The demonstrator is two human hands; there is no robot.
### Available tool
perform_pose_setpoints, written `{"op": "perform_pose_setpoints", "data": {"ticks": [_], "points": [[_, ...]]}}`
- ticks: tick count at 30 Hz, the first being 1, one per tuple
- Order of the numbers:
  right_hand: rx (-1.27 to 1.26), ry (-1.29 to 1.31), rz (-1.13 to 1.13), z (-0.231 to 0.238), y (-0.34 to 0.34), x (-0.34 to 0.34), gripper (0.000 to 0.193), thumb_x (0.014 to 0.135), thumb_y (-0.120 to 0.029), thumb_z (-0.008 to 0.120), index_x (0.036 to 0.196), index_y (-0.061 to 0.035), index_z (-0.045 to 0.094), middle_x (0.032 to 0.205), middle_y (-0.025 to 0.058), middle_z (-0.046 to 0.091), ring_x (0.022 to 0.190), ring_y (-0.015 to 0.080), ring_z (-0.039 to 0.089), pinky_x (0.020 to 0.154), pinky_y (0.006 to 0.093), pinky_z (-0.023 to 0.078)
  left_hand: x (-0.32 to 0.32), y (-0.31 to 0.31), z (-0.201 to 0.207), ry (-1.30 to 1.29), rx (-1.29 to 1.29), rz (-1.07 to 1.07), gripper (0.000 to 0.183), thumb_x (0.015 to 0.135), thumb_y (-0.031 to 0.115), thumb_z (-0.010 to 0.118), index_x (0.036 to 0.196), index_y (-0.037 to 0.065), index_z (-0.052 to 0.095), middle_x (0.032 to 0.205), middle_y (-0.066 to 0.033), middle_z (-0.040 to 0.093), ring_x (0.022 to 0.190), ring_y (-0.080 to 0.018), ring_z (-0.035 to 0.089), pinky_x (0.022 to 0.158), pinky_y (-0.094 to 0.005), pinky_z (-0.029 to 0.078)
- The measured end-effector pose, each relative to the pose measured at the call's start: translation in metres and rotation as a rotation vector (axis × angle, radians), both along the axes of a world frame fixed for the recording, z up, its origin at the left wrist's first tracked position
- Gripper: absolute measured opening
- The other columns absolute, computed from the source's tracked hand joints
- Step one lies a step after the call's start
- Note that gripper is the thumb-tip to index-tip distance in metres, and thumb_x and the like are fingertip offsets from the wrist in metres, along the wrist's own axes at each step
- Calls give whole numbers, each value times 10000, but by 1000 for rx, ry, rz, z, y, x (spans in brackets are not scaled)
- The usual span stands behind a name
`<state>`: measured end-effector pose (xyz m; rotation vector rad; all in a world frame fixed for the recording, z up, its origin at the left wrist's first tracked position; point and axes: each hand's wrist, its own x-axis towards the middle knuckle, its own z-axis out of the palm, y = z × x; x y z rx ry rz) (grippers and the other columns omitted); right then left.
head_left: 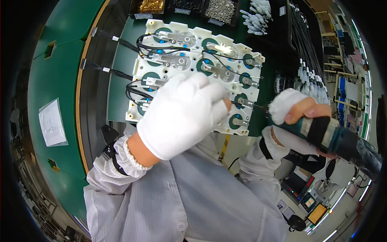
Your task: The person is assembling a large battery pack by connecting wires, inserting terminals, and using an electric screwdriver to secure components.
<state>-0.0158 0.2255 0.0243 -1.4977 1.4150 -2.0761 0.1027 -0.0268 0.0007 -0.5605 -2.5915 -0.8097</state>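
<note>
A white plastic board [141, 66] with round green patches, blue dots and metal connector plates [173, 60] lies on the green work surface. My left hand [181, 115], in a white glove, rests over its lower middle. The fingers are curled together; what they pinch, if anything, is hidden. My right hand [300, 109], in a glove with bare fingertips, grips a dark green and black power screwdriver [342, 139]. Its bit points left toward the board's right edge, close to a connector plate [244, 103]. Black wires [129, 45] with ring ends cross the board.
Along the back stand bins of gold-coloured screws [151, 5], small black parts [184, 4] and silver screws [220, 10]. White plastic-tipped pieces [258, 16] and bundled black cables with white ends [310, 82] lie at the right. Green panels [60, 76] flank the left.
</note>
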Motion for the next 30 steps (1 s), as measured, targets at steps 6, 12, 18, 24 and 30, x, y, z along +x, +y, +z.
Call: {"op": "perform_pose_setpoints", "data": {"ticks": [6, 12, 18, 24, 30], "points": [[300, -20, 157, 23, 16, -7, 533, 928, -401, 667, 1238, -14, 472, 995, 224, 653, 906, 375, 657, 899, 518, 517, -1, 4, -2, -82, -77, -6, 202, 753, 179, 759, 947, 133, 723, 1013, -24, 667, 933, -254, 610, 820, -396, 492], [306, 143, 172, 38, 9, -5, 743, 880, -622, 600, 1256, 4, 465, 990, 220, 640, 892, 393, 624, 864, 545, 501, 2, 3, -2, -96, -40, 5, 135, 766, 133, 726, 899, 110, 725, 996, -38, 670, 926, -269, 607, 814, -398, 491], [713, -427, 253, 51, 25, 10, 253, 873, -124, 514, 816, 39, 699, 973, 201, 730, 1053, 393, 639, 999, 473, 477, 0, 4, -6, -90, -5, 28, 88, 770, 127, 732, 853, 98, 737, 932, -35, 668, 913, -271, 607, 799, -399, 498], [590, -475, 183, 49, 23, 23, 200, 867, -66, 543, 873, 60, 698, 945, 199, 735, 1017, 393, 660, 987, 471, 494, -2, 5, -3, -99, 15, 38, 84, 767, 142, 758, 831, 90, 742, 899, -33, 666, 901, -263, 609, 778, -396, 505], [970, -371, 516, 44, 9, -1, 319, 829, -253, 609, 944, 30, 699, 973, 212, 724, 968, 409, 651, 957, 472, 484, -5, 4, -4, -101, 129, 33, 88, 754, 105, 785, 816, 63, 739, 853, -57, 658, 874, -284, 603, 745, -388, 514]]}}
